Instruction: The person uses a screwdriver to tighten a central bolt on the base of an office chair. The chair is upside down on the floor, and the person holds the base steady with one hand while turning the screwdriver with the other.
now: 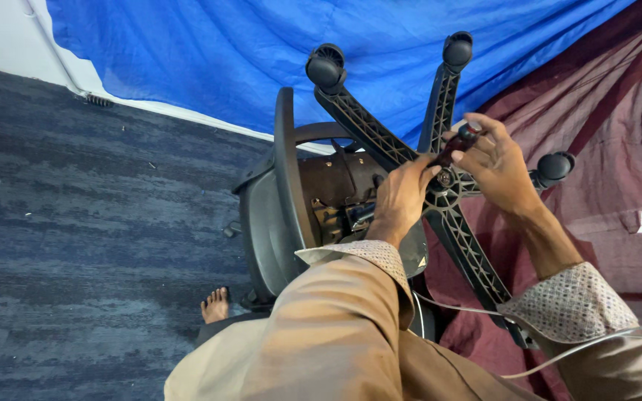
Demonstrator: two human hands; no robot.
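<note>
- While the black plastic five-star office chair base [451, 194] is lying overturned, castors attached, the left hand [403, 199] is bracing its hub, fingers curled.
- The right hand [498, 165] is gripping a dark red-handled tool [461, 142] at the hub; work there appears unfinished.

Hub of the chair base [446, 194] partly covered by the left hand [403, 199], tip of the dark-handled tool [458, 142] hidden between fingers, lower spoke end behind the right sleeve [570, 304], white cable [581, 345] cut off at right edge

Bright even light, soft shadows, sharp focus, wide-angle edge distortion.
</note>
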